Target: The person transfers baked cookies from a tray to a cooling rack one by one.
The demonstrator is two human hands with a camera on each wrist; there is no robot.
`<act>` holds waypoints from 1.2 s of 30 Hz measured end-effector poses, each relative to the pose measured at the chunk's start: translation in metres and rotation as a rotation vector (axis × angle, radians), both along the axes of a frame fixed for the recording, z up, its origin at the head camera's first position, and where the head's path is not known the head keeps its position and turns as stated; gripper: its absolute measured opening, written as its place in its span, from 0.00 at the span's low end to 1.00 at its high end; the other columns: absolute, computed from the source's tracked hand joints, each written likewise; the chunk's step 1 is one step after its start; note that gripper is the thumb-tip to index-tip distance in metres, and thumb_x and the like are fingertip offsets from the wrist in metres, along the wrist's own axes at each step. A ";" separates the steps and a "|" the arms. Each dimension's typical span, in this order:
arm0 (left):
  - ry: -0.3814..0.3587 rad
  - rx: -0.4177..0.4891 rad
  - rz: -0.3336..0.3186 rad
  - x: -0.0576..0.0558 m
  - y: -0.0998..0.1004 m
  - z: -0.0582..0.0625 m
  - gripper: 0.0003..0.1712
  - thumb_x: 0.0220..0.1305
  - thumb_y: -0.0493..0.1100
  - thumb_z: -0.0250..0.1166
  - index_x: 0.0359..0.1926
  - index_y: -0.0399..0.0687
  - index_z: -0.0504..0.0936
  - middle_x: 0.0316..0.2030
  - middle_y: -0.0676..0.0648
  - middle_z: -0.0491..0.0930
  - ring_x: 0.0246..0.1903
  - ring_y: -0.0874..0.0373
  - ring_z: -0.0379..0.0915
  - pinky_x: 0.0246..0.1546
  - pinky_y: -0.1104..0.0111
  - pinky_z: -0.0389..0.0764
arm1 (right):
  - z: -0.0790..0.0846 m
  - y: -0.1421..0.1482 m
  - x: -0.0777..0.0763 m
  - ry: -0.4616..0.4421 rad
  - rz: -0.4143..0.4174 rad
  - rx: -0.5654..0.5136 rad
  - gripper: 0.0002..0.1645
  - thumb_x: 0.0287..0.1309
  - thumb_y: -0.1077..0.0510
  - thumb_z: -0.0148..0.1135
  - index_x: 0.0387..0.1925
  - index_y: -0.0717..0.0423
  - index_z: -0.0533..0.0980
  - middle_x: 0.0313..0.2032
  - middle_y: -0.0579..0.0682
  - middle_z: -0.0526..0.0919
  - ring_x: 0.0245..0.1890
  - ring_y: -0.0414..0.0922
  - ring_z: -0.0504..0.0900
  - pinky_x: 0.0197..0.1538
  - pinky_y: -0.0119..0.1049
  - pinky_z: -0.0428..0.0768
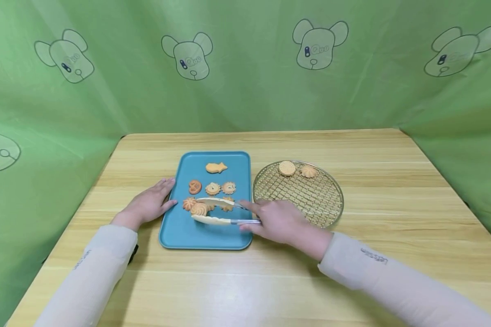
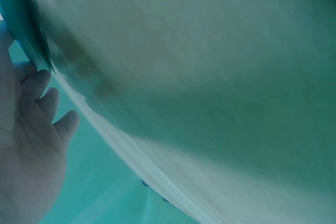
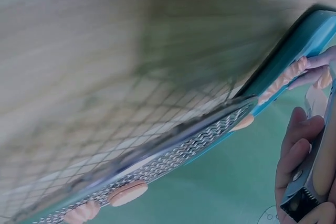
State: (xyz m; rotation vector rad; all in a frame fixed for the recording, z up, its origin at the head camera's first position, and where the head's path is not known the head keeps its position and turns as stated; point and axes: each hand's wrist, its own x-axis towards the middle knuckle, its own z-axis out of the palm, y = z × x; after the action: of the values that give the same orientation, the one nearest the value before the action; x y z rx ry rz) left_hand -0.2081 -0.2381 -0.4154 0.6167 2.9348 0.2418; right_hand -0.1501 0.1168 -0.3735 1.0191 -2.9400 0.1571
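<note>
My right hand [image 1: 280, 220] grips a pair of tongs [image 1: 212, 220] with metal arms and cream tips, reaching leftward over a blue tray [image 1: 206, 237]. Between the tips lies a round swirl cookie [image 1: 199, 209]; whether they squeeze it, I cannot tell. Fingers straight, my left hand [image 1: 149, 202] touches the tray's left edge. Also on the tray are a fish-shaped cookie [image 1: 216, 168], a browner pretzel-like cookie [image 1: 194, 186], a ridged cookie [image 1: 189, 203] and several others, some partly hidden by the tongs. In the right wrist view, fingers [image 3: 294, 153] wrap the tongs' handle.
Right of the tray stands a round wire rack [image 1: 307, 200]. At its back are a round flat cookie [image 1: 287, 168] and a ridged cookie [image 1: 309, 171]. Everything is on a wooden table [image 1: 180, 286], with a green curtain [image 1: 249, 104] behind and at the sides.
</note>
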 end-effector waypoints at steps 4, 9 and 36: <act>-0.002 -0.005 0.000 0.000 0.000 0.000 0.39 0.73 0.52 0.51 0.72 0.32 0.50 0.71 0.35 0.51 0.70 0.40 0.42 0.68 0.51 0.51 | 0.000 0.008 -0.001 0.020 -0.003 -0.021 0.40 0.57 0.28 0.53 0.66 0.42 0.69 0.38 0.50 0.83 0.21 0.41 0.76 0.13 0.31 0.66; -0.005 0.001 0.000 0.001 0.001 0.001 0.39 0.73 0.52 0.51 0.72 0.32 0.50 0.71 0.35 0.51 0.70 0.39 0.42 0.68 0.51 0.51 | -0.001 0.018 -0.003 0.040 -0.020 -0.038 0.39 0.57 0.29 0.54 0.66 0.42 0.69 0.39 0.51 0.83 0.20 0.42 0.76 0.13 0.31 0.66; 0.000 0.010 0.002 0.000 0.000 -0.001 0.39 0.72 0.52 0.51 0.72 0.33 0.50 0.71 0.35 0.51 0.70 0.40 0.42 0.68 0.51 0.51 | 0.006 0.068 -0.007 0.102 -0.130 -0.044 0.41 0.54 0.30 0.60 0.64 0.47 0.71 0.34 0.51 0.82 0.14 0.40 0.68 0.11 0.31 0.63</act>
State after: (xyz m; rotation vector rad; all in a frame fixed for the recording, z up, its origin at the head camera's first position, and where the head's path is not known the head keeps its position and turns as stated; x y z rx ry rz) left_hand -0.2080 -0.2384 -0.4161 0.6151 2.9364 0.2574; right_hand -0.1574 0.1847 -0.3674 0.8022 -2.8848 0.1607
